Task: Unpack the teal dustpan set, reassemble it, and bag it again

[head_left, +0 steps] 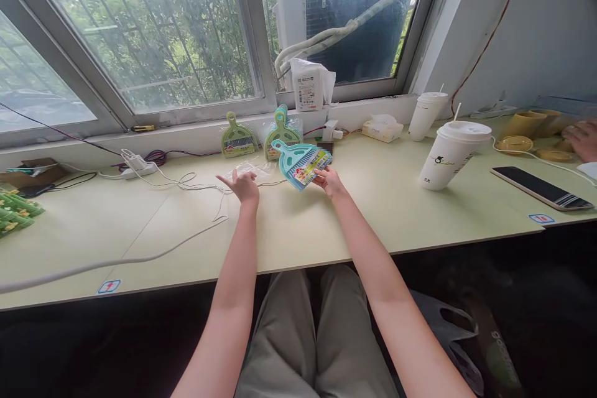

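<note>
My right hand (330,183) is closed on the lower right corner of a light-blue mini dustpan and brush set (298,165), which has a printed label. The set is tilted above the table, its handle pointing up and left. To its left, my left hand (243,188) has one finger stretched out to the left and others bent, with nothing visible in it. Clear plastic wrapping (252,168) lies just behind that hand. By the sill stand a green dustpan and brush set (237,138) and a row of several more sets (282,130).
White cables (186,181) and a power strip (138,165) lie on the left of the table (177,273). At right are lidded cups (451,155), a phone (541,188), a tissue pack (382,129) and tape rolls (525,124). Another person's hand (582,138) is at the far right.
</note>
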